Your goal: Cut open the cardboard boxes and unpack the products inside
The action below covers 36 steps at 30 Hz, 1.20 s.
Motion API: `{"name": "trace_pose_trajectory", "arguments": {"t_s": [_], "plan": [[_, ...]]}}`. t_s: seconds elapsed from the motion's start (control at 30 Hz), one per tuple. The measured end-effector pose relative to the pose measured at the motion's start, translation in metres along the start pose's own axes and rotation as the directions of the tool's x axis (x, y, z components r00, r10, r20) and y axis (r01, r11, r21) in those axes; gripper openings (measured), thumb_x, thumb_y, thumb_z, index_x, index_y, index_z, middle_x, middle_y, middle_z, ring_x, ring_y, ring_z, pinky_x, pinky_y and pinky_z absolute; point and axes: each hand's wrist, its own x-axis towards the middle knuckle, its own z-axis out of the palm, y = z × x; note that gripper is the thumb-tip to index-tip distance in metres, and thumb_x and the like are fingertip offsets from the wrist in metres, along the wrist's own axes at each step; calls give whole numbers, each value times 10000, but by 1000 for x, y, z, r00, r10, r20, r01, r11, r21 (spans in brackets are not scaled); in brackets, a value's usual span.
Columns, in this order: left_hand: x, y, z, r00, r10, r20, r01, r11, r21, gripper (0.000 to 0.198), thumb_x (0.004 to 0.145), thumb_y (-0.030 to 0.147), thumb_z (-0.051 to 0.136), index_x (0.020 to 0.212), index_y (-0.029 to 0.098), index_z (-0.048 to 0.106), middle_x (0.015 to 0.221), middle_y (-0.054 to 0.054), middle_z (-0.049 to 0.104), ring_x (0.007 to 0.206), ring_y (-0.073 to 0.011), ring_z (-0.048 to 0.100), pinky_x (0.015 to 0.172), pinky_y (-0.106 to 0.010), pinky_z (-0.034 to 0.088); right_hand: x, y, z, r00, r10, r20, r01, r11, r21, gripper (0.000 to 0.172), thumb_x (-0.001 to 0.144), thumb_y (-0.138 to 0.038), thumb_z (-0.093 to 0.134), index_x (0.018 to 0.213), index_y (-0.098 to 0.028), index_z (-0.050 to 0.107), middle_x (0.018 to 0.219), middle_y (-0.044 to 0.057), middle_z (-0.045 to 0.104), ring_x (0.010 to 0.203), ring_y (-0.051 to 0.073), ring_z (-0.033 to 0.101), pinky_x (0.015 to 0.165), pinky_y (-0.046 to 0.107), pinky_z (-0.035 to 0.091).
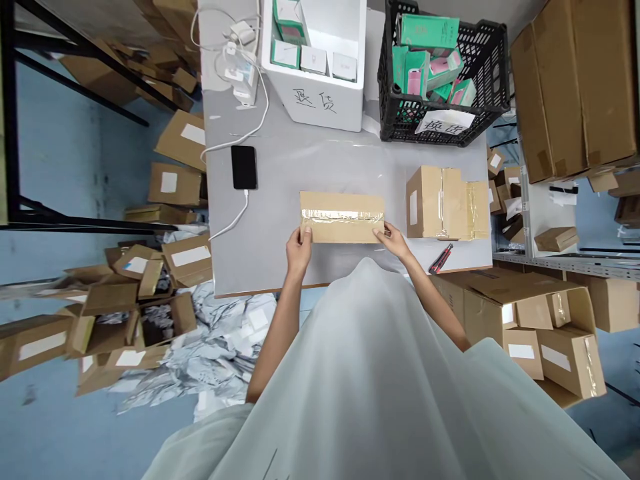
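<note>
Left hand (299, 250) and right hand (393, 240) both on a long, brown cardboard box with shiny clear tape along its length (342, 233). Box sits in front of the person, over the near-middle part of the grey-topped bench (275, 233); can't tell if it's lifted or resting. Left fingers pinch the near left corner, thumb on top; right fingers pinch the near right corner, same grip, thumb on top.

Right of it, apart: a brown cardboard box with clear tape and a white label (433, 207), a taped cardboard section at its right side, can't tell if separate. Red-and-black cutter knife (441, 259) lies near the right forearm, by the bench's near edge. Left side: black smartphone (244, 167), white cable (239, 221) at its near end. Far side: white foam bin with black handwriting (345, 117) holding small cartons, and black plastic mesh crate (403, 117) with green-and-pink small boxes (430, 32), white handwritten label on its front.
</note>
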Motion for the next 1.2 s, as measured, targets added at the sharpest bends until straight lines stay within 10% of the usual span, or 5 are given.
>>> {"name": "trace_pose_trajectory", "arguments": {"t_s": [0.4, 0.63, 0.93, 1.2], "plan": [[-31, 8, -15, 981, 74, 180, -63, 996, -61, 724, 882, 498, 900, 1513, 208, 693, 1589, -150, 688, 1474, -302, 671, 1271, -449, 545, -36, -5, -5, 997, -32, -71, 30, 999, -33, 866, 768, -770, 878, 1407, -205, 730, 1358, 151, 818, 1260, 354, 772, 1133, 531, 639], [-30, 23, -16, 982, 160, 96, -167, 984, 68, 553, 929, 525, 847, 1364, 188, 792, 1333, -117, 745, 1197, -261, 748, 1122, -394, 611, -48, -37, -21, 981, -144, -131, 109, 965, -239, 900, 823, -665, 899, 1582, -255, 642, 1480, 133, 778, 1346, 358, 721, 1191, 537, 591], [-33, 35, -20, 975, 222, -18, -221, 975, 35, 482, 994, 611, 762, 1159, 167, 851, 1068, -71, 765, 1039, -225, 736, 1042, -362, 617, -47, -45, -25, 937, -136, -323, -32, 884, -465, 594, 1010, -807, 602, 1047, -240, 773, 952, 101, 800, 925, 323, 740, 944, 456, 620], [-17, 11, -9, 995, 81, -53, -75, 992, 104, 350, 988, 517, 770, 933, 182, 859, 941, -64, 844, 947, -286, 772, 969, -419, 633, -27, -28, -19, 956, -30, -292, -121, 866, -485, 556, 1044, -745, 571, 1043, -234, 792, 1049, 129, 850, 976, 333, 777, 967, 464, 618]]}}
